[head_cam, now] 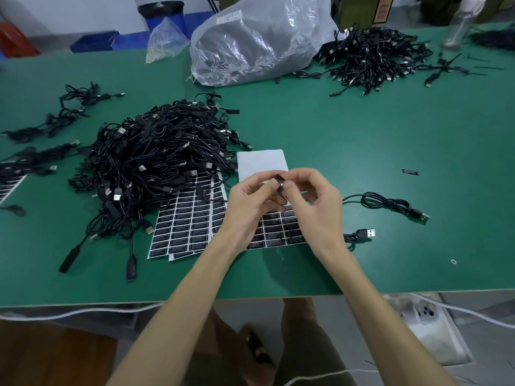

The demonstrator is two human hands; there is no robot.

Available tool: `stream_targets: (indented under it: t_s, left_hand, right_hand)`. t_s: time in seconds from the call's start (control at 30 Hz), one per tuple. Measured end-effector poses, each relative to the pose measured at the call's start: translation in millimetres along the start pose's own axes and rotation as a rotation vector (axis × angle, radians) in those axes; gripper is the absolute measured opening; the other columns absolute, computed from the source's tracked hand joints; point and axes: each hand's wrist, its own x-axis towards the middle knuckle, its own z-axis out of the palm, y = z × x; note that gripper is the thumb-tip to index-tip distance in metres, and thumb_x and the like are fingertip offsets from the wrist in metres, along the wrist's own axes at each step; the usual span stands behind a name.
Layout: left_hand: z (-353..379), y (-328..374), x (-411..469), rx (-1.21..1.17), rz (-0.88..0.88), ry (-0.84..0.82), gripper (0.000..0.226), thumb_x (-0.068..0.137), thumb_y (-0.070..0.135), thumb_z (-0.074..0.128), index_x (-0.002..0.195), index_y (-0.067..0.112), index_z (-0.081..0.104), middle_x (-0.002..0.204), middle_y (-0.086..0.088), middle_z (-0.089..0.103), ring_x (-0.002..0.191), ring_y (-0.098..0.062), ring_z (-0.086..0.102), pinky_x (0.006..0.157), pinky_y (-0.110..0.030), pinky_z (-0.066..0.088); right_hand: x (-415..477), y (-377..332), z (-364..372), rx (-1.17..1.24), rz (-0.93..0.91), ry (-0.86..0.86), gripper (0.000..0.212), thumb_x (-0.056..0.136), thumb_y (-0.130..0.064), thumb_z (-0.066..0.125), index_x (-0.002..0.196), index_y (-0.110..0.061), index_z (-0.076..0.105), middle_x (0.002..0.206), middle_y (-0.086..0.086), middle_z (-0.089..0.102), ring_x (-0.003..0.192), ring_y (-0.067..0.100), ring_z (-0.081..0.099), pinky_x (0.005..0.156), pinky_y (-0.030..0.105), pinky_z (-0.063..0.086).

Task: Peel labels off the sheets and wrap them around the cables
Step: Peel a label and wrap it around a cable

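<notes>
Left hand [250, 210]: fingers curled, pinching a thin black cable [280, 191].
Right hand [316, 199]: thumb and forefinger pinching a label [279, 181] against that cable, close to the left fingertips.
Label sheets [189, 224]: flat on the green worktop [376, 140], under both hands and partly hidden by them.
Blank sheet [262, 162]: just beyond the fingertips.
Cable pile [161, 157]: left of the hands, spilling over the sheets' far edge.
Loose cable [390, 204]: right of the right hand.
Plastic bag [256, 37]: well beyond the hands.
</notes>
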Motion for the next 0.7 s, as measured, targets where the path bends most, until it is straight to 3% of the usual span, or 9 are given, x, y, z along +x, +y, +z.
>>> stream_targets:
  t_s: [0.27, 0.5, 0.7]
  left_hand:
    - [-1.4, 0.7, 0.0, -0.053, -0.025, -0.067, 0.031, 0.095, 0.024, 0.062, 0.117, 0.004, 0.072, 0.088, -0.011, 0.071, 0.068, -0.015, 0.062, 0.067, -0.026, 0.056]
    - [-1.9, 1.0, -0.1, -0.101, -0.049, -0.033, 0.025, 0.090, 0.019, 0.066, 0.108, 0.004, 0.074, 0.082, -0.004, 0.073, 0.065, -0.010, 0.064, 0.066, -0.022, 0.057]
    - [-1.3, 3.2, -0.9, -0.102, -0.072, -0.030, 0.022, 0.087, 0.019, 0.069, 0.105, 0.007, 0.076, 0.076, -0.002, 0.069, 0.066, -0.009, 0.065, 0.067, -0.021, 0.058]
  right_hand:
    - [5.9, 3.4, -0.5, 0.325, 0.167, 0.033, 0.013, 0.095, 0.000, 0.066, 0.099, -0.008, 0.076, 0.082, -0.006, 0.074, 0.071, 0.006, 0.065, 0.064, 0.018, 0.050]
    - [6.0, 2.7, 0.9, 0.389, 0.202, 0.051, 0.010, 0.094, 0.001, 0.069, 0.098, -0.008, 0.069, 0.081, 0.000, 0.071, 0.068, 0.004, 0.063, 0.063, 0.014, 0.049]
    - [5.9, 3.5, 0.1, 0.373, 0.217, 0.025, 0.012, 0.093, 0.001, 0.070, 0.094, -0.011, 0.068, 0.075, -0.008, 0.067, 0.065, 0.004, 0.057, 0.063, 0.017, 0.047]
